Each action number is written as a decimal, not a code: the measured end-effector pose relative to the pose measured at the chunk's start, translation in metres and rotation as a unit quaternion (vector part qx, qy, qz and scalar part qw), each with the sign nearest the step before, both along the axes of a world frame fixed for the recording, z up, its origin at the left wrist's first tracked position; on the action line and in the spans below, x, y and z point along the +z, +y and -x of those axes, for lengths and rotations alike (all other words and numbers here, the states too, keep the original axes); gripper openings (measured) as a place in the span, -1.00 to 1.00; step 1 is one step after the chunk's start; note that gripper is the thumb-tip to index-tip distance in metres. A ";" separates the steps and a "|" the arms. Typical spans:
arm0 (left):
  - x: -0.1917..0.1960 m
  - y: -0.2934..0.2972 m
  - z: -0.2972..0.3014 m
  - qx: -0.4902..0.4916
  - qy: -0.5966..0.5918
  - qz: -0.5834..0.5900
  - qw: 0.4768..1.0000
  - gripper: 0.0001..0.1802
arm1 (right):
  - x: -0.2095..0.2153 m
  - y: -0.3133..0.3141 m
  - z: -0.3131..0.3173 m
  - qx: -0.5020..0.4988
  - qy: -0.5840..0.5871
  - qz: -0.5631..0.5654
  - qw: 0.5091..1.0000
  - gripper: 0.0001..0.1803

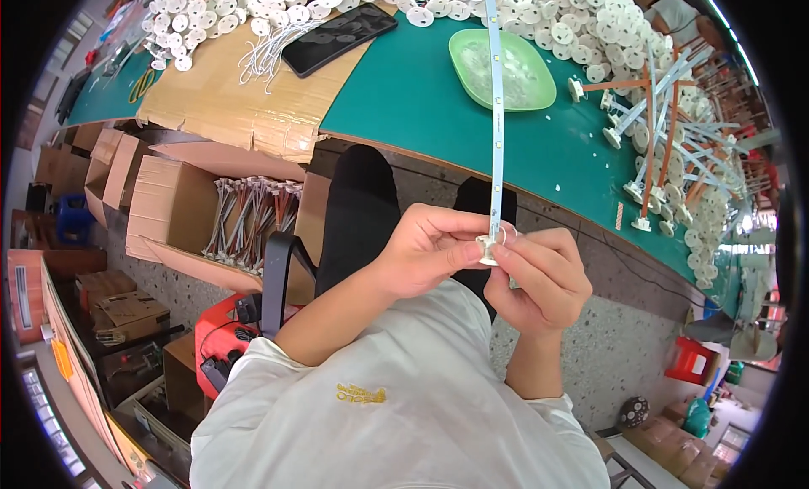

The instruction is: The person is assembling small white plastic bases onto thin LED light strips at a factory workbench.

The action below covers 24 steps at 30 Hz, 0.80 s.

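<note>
Both my hands meet above my lap, in front of my white shirt. Between their fingertips is a small white round cap (486, 251), fixed at the lower end of a long LED strip (497, 144). My left hand (434, 246) pinches the cap from the left with thumb and forefinger. From the right, my right hand (541, 278) pinches the same end, its fingers curled. A thin white wire loops out beside the cap. The strip rises straight up past a green dish (539, 83) holding small whitish pieces.
A green table (404, 101) carries heaps of white discs (581, 26), finished-looking strips with caps (666, 127) at right, a black phone (337, 39) and white wires (268, 55) on cardboard. An open carton (181, 207) with several strips stands below left. A red chair (221, 333) is beside me.
</note>
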<state>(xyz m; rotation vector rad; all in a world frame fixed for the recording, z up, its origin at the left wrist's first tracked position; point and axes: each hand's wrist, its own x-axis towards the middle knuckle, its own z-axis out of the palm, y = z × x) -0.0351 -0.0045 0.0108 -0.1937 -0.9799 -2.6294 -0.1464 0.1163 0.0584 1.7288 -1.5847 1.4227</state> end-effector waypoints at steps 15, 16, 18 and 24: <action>-0.010 -0.021 0.001 0.053 0.058 0.078 0.994 -0.61 | 0.007 -0.013 0.007 0.038 -0.008 -0.023 0.999 -0.81; -0.011 -0.029 0.003 0.039 0.064 0.088 0.993 -0.59 | 0.008 -0.019 0.011 0.038 -0.006 -0.022 0.999 -0.81; -0.007 -0.041 0.007 0.082 0.095 0.150 0.981 -0.52 | 0.013 -0.031 0.021 0.100 -0.006 -0.038 0.994 -0.82; 0.011 -0.087 0.013 0.144 0.060 0.207 0.966 -0.44 | 0.038 -0.076 0.057 0.151 0.022 -0.077 0.985 -0.85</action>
